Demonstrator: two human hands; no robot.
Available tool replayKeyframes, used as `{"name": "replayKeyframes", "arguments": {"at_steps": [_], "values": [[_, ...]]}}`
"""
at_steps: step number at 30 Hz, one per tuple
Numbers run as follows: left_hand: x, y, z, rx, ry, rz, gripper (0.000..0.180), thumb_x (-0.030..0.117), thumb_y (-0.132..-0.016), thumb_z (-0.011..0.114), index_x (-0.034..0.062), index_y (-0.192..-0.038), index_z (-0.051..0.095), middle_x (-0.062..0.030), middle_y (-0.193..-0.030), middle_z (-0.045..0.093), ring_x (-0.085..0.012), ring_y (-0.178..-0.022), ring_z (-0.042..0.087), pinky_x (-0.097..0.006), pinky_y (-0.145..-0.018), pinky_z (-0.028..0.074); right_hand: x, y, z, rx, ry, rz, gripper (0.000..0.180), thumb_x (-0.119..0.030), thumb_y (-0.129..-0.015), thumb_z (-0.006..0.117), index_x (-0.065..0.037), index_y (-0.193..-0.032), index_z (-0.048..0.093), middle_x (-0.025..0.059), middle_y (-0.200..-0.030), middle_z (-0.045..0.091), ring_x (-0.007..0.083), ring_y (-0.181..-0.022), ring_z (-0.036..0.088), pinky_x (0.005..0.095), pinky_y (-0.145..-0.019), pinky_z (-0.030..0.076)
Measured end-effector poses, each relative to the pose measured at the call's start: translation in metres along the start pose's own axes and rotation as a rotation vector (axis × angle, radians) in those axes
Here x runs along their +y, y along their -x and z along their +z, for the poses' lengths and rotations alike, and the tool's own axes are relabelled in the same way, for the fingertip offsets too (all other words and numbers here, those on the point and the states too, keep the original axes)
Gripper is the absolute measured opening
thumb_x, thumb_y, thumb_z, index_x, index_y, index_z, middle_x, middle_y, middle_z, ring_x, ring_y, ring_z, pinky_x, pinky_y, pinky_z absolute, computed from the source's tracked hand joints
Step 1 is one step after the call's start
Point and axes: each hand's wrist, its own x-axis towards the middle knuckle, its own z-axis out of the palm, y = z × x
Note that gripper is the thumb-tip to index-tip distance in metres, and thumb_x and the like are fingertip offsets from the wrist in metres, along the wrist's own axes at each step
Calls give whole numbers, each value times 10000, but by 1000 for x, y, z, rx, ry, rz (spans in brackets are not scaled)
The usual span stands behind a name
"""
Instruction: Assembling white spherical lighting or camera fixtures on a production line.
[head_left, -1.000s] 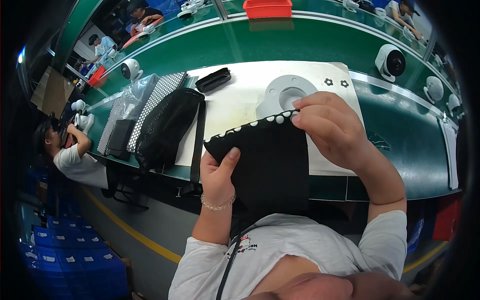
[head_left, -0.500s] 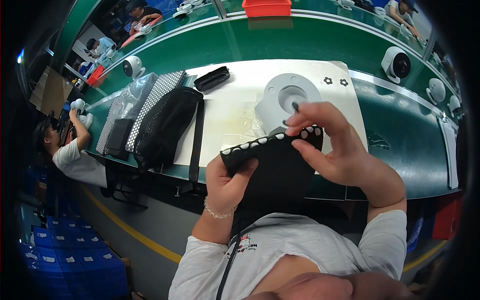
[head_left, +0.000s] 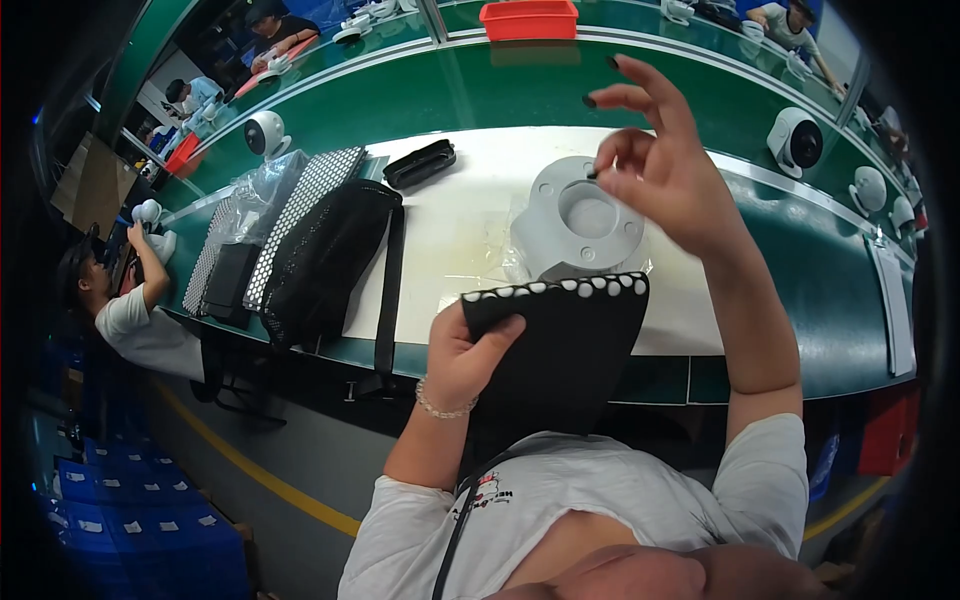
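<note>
My left hand (head_left: 465, 358) grips a black sheet (head_left: 560, 350) by its left side, thumb on top. White round dots (head_left: 535, 288) run along the sheet's far edge. My right hand (head_left: 660, 165) is raised over the right rim of a light grey round base (head_left: 550, 235), apart from the sheet. Its thumb and a fingertip come together in a pinch while other fingers stretch upward; whatever may be between them is too small to make out. The base lies on the white board (head_left: 470, 210), with a round recess in its middle and small round spots on its rim.
Left on the green table (head_left: 850, 330) lie a black mesh bag (head_left: 330, 250), dotted sheets (head_left: 315, 190), clear plastic (head_left: 265, 190) and a black box (head_left: 228, 280). Behind are a black case (head_left: 420, 163), white cameras (head_left: 797, 142) and a red bin (head_left: 530, 20). A co-worker (head_left: 150, 325) sits left.
My right hand has left the sheet's dotted edge and moved up and away, over the base. The sheet, still in my left hand, has shifted slightly right and nearer, uncovering more of the base.
</note>
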Motion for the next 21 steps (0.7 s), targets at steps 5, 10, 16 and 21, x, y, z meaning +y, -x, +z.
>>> {"name": "replayKeyframes", "arguments": {"at_steps": [5,10,16,21], "values": [[-16,-5,5,-53,-124,153,187,-23,-719,620,3,-898,572,-197,-1165,493,-184,-935,541,-253,-764,410,22,-12,-7,20,117,109,650,56,-743,502,-122,-1315,249,105,-1097,451,117,-787,511,239,-711,438],[-29,-6,2,-156,-156,111,155,-26,-707,625,-8,-849,567,-229,-1314,361,-224,-1083,511,-255,-825,394,26,-8,-6,15,167,165,624,41,-762,490,-129,-1314,253,109,-1064,471,125,-796,510,241,-722,436],[-23,-8,3,-195,-310,219,132,-51,-704,606,-13,-823,561,-224,-1318,352,-217,-1106,502,-245,-820,392,26,-9,-10,-49,207,193,615,29,-767,497,-139,-1309,259,103,-1005,514,144,-823,527,254,-743,440],[-24,-7,3,-211,-304,198,121,-41,-702,611,-16,-807,557,-225,-1319,350,-224,-1120,494,-242,-821,394,17,-5,-7,-42,438,108,597,34,-777,473,-183,-1296,273,95,-968,574,190,-801,586,297,-689,476]]}}
